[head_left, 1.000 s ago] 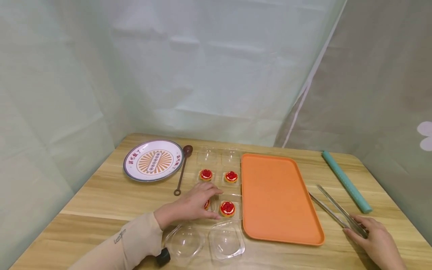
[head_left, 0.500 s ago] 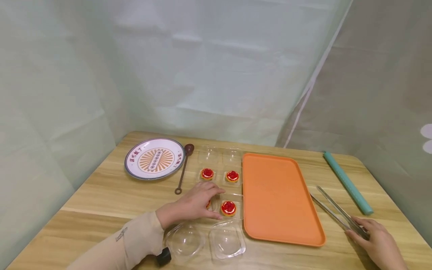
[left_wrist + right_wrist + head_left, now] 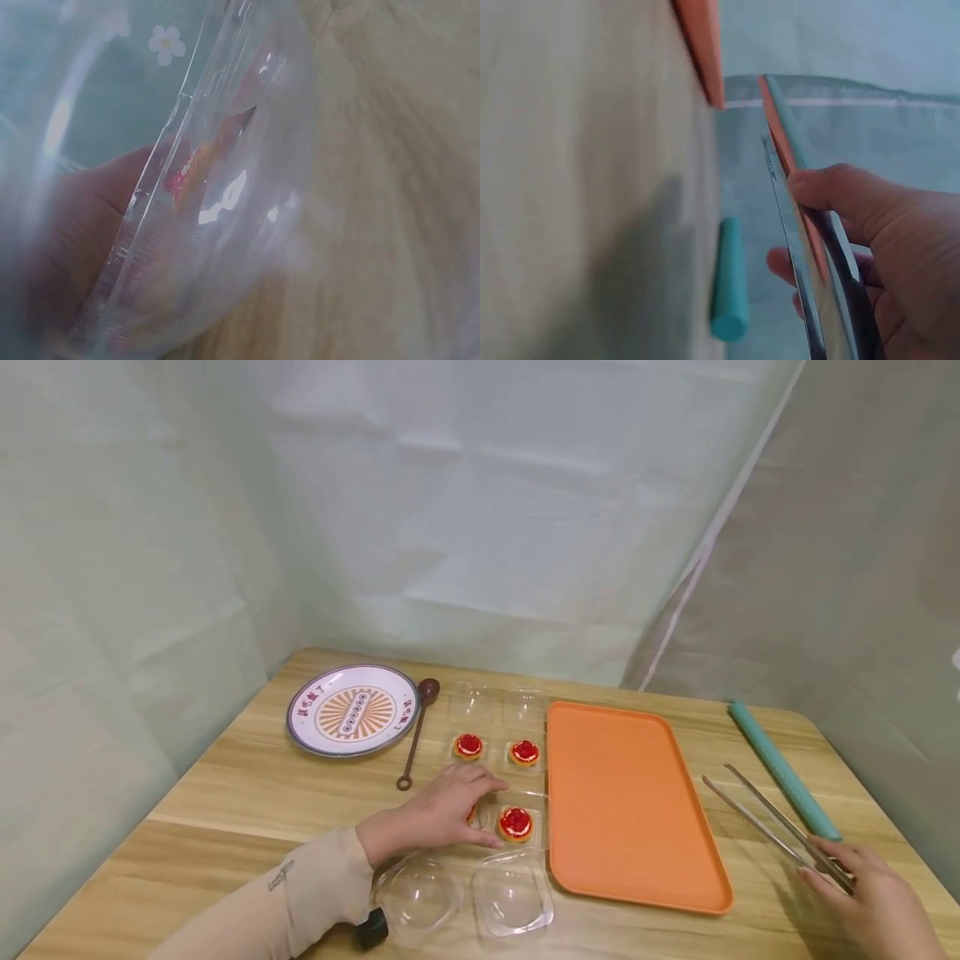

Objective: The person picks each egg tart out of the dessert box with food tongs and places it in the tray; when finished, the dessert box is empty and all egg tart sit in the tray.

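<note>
Metal tongs (image 3: 793, 225) slant forward, pinched by the right hand (image 3: 876, 893).

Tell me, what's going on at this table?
A person is working here with both hands. The right hand holds metal tongs, their tips apart with nothing between them. The left hand is at the open clear containers, over one of four small red-topped tarts; the other three are in full view. An orange tray lies right beside the containers, and a patterned plate sits farther left.
</note>
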Tool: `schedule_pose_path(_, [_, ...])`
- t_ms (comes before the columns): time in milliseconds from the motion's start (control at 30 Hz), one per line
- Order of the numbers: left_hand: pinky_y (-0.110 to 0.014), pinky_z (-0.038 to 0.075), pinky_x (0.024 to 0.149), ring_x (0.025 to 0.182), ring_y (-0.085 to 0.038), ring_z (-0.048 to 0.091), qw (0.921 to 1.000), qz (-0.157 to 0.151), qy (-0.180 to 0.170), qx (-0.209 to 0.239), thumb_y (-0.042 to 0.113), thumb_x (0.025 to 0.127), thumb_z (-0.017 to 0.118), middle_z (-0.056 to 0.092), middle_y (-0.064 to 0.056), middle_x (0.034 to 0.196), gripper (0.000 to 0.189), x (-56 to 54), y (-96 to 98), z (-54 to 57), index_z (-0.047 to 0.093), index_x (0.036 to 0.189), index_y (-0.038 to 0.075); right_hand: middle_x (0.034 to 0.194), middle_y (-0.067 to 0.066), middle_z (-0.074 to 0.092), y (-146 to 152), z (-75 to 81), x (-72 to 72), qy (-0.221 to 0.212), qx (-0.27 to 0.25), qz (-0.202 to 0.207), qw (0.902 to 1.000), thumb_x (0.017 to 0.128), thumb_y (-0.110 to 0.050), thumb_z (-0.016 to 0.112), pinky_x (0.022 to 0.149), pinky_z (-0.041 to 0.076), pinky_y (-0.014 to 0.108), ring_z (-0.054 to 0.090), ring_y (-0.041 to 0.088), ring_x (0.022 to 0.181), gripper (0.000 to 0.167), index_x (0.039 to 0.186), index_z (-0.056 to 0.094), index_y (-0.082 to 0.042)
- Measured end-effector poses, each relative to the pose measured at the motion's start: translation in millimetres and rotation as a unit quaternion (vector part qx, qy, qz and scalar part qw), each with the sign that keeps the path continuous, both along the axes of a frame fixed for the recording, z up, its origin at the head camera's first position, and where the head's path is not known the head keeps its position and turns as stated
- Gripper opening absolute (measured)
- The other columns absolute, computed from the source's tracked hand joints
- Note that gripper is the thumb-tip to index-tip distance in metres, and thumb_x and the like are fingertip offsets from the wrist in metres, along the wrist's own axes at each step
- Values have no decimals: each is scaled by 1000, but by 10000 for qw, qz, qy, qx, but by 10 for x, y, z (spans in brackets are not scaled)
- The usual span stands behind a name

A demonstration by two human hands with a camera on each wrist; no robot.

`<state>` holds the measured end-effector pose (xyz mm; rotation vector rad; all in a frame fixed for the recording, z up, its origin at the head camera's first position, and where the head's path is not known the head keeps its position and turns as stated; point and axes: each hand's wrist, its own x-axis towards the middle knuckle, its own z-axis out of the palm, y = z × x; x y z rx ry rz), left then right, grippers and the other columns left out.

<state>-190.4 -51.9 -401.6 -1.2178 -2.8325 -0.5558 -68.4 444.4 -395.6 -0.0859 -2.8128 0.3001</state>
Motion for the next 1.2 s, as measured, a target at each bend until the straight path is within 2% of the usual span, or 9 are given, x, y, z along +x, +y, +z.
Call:
schedule_pose_path(67, [-43, 34, 114, 127, -23, 48, 10000, -2, -45, 11, 57, 73, 73, 58, -2, 127, 77, 1, 7, 4, 54, 133, 15, 92, 23, 60, -17, 60, 16, 46, -18, 61, 10000, 85, -27, 73, 50, 36, 24, 48, 7, 63, 47, 115, 62, 7])
schedule_pose_path(167, [-43, 35, 114, 128, -24, 48, 10000, 7, -86, 16, 57, 73, 73, 58, -2, 127, 77, 3, 10, 8, 54, 133, 15, 94, 21, 60, -62, 170, 28, 138, -114, 213, 9996, 85, -25, 73, 49, 35, 20, 42, -8, 66, 46, 116, 62, 6])
schedule_pose_path(233, [-44, 35, 114, 128, -24, 48, 9999, 17, -99, 18, 57, 72, 74, 58, -2, 127, 76, 3, 10, 8, 54, 133, 15, 93, 18, 61, -109, 231, 31, 377, -164, 379, 9984, 82, -21, 75, 49, 35, 17, 37, -17, 67, 44, 115, 63, 6])
schedule_pose_path(400, [-44, 37, 112, 126, -24, 49, 9999, 12, -118, 78, 55, 72, 75, 58, -2, 125, 75, -1, 1, -2, 54, 132, 15, 93, 12, 62, -264, 375, -1, 1148, -186, 996, 9882, 73, -12, 82, 55, 32, 4, 34, -26, 80, 42, 109, 67, 2])
schedule_pose_path(533, [-44, 39, 110, 124, -23, 50, 9998, -15, -104, 167, 53, 72, 76, 59, -2, 123, 74, -1, -6, -19, 55, 131, 14, 95, 4, 61, -369, 473, -46, 1529, -63, 1431, 9778, 66, -9, 84, 62, 33, -3, 34, -31, 88, 48, 111, 68, -4])
schedule_pose_path(700, [-44, 39, 109, 122, -22, 51, 9997, -28, -78, 212, 52, 72, 76, 60, -1, 120, 73, 2, -11, -41, 55, 130, 13, 97, -3, 60, -519, 571, -63, 1610, 50, 1802, 9704, 63, -5, 85, 65, 38, -4, 37, -33, 93, 56, 116, 68, -13])
schedule_pose_path(867, [-43, 40, 108, 119, -20, 52, 9997, -21, -82, 223, 52, 72, 77, 60, 0, 118, 73, 2, -7, -31, 56, 130, 13, 105, -16, 57, -663, 606, -104, 1655, 82, 2361, 9575, 58, -3, 86, 67, 41, -3, 46, -24, 92, 59, 114, 69, -14])
schedule_pose_path(1000, [-43, 41, 108, 118, -20, 52, 9997, -18, -103, 231, 51, 72, 77, 60, 0, 117, 72, 1, 2, -17, 56, 130, 13, 107, -13, 59, -746, 615, -144, 1705, 112, 2700, 9476, 56, -5, 88, 67, 43, -2, 54, -17, 88, 58, 110, 70, -13])
schedule_pose_path(1200, [-43, 41, 107, 116, -19, 53, 9997, -11, -81, 223, 50, 71, 78, 60, 0, 116, 72, -2, 7, -21, 56, 129, 13, 105, -10, 60, -856, 629, -166, 1580, 133, 2966, 9417, 58, -5, 88, 66, 43, -1, 60, -10, 85, 58, 112, 69, -15])
